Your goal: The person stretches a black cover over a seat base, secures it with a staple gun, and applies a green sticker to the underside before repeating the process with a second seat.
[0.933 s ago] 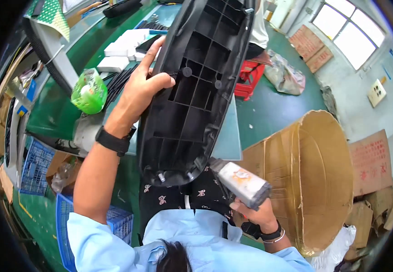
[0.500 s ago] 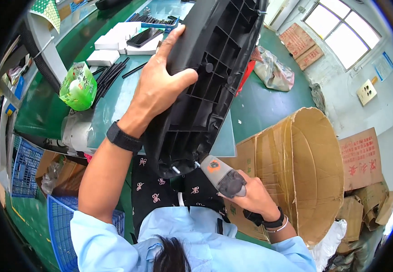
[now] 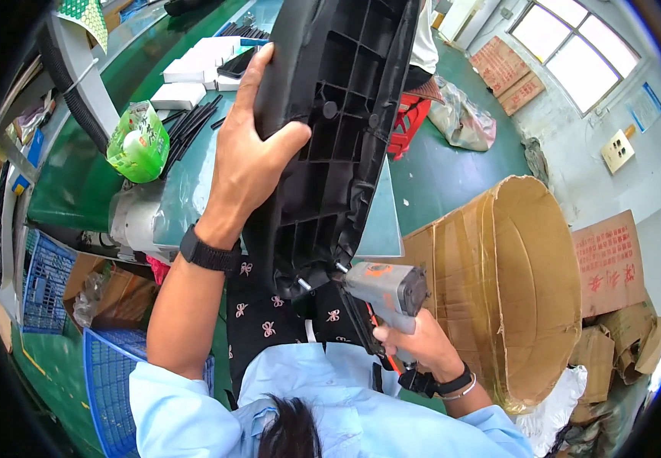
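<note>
The left hand [image 3: 250, 164] grips the edge of a big black plastic panel [image 3: 330, 130], with the fingers closed around its ribbed underside. The panel stands tilted over the green worktop [image 3: 78, 183], and its lower end is near the person's lap. The right hand [image 3: 414, 343] has its fingers closed on a grey pneumatic gun [image 3: 384, 290], whose nose touches the panel's lower end. A large cardboard barrel [image 3: 529, 282] stands at the right.
</note>
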Tool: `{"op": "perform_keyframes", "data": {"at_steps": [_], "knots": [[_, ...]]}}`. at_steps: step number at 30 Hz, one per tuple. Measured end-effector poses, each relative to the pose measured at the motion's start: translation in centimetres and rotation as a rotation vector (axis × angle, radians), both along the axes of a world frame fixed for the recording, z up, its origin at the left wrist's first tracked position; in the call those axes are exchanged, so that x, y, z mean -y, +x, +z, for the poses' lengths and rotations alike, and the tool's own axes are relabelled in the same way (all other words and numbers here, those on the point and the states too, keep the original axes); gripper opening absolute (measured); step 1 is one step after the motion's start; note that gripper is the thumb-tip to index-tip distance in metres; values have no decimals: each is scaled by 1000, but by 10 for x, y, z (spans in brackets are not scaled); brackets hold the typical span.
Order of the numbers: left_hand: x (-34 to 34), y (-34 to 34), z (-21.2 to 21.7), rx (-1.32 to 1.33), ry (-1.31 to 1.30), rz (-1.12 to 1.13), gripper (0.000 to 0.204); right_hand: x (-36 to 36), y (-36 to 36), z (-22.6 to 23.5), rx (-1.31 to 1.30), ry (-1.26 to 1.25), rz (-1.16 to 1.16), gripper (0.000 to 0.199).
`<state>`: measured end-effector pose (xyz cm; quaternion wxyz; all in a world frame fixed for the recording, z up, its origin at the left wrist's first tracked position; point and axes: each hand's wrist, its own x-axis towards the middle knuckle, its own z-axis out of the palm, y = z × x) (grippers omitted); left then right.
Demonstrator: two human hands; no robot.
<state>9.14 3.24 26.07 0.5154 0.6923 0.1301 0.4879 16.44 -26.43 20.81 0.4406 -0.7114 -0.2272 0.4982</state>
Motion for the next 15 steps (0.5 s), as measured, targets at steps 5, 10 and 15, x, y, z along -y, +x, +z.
{"op": "perform_keyframes", "data": {"at_steps": [5, 10, 15], "knots": [[12, -19, 0, 16, -25, 45, 76, 8, -12, -6, -148, 80, 57, 43], [19, -26, -10, 111, -25, 72, 80, -5, -13, -8, -228, 74, 23, 28], [24, -34, -7, 251, -32, 152, 81, 9, -21, -1, -402, 115, 13, 36]]}}
